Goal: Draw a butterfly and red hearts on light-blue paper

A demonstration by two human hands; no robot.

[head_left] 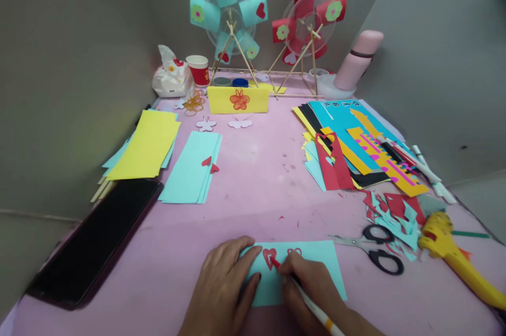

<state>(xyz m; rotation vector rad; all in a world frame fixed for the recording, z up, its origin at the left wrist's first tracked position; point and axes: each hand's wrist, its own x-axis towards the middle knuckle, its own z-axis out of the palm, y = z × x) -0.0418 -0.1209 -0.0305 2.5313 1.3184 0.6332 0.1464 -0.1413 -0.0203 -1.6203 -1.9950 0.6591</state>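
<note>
A light blue paper sheet [321, 272] lies on the pink table near its front edge. My left hand [227, 278] rests flat on the sheet's left part, its fingers stretched out. Between the fingers of my right hand [306, 283] is a red marker [316, 310] with a white barrel, its red tip touching a heart [270, 258] on the sheet. Red fills most of that heart, with a small pale patch in the middle. A second red outline [294, 251] is partly hidden behind my right hand. Black-handled scissors [366, 243] lie just right of the sheet.
A dark phone [98, 241] lies at left, near yellow paper [146, 143] and blue strips [190, 167]. At right are a yellow glue gun [454, 257], paper scraps [397, 220] and coloured sheets [340, 114]. Blue [230, 14] and red [310, 19] paper wheels on stick frames stand behind.
</note>
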